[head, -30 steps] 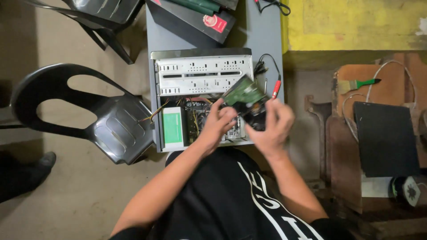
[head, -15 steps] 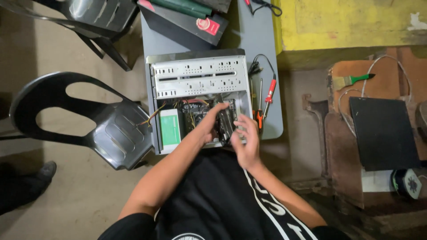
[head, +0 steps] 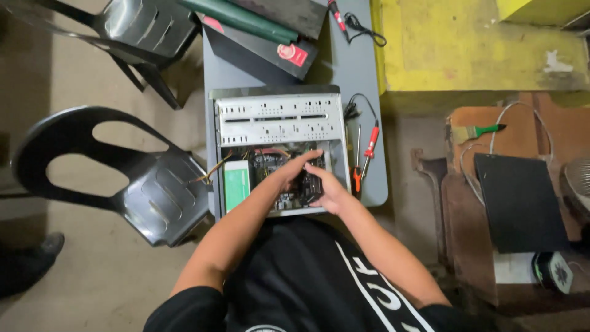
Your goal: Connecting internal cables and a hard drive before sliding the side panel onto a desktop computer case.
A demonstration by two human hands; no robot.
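Observation:
An open grey computer case [head: 276,114] lies flat on a grey table [head: 353,67], its circuit board and coloured wires exposed. Both my hands reach into the near right part of the case. My left hand [head: 296,169] curls over the top of a dark part [head: 310,184] on the board. My right hand [head: 330,192] grips the same part from the right side. A green-labelled block [head: 236,184] sits in the case to the left of my hands. What lies under my fingers is hidden.
A red-handled tool [head: 371,142] and an orange-handled screwdriver [head: 356,178] lie right of the case. Dark boxes [head: 264,49] sit at the table's far end. Two black plastic chairs [head: 153,190] stand left. A wooden bench [head: 485,184] with a black panel and a brush is right.
One second ago my hands held a green board tilted above the case. They have since gone down into the case and now sit on the dark part.

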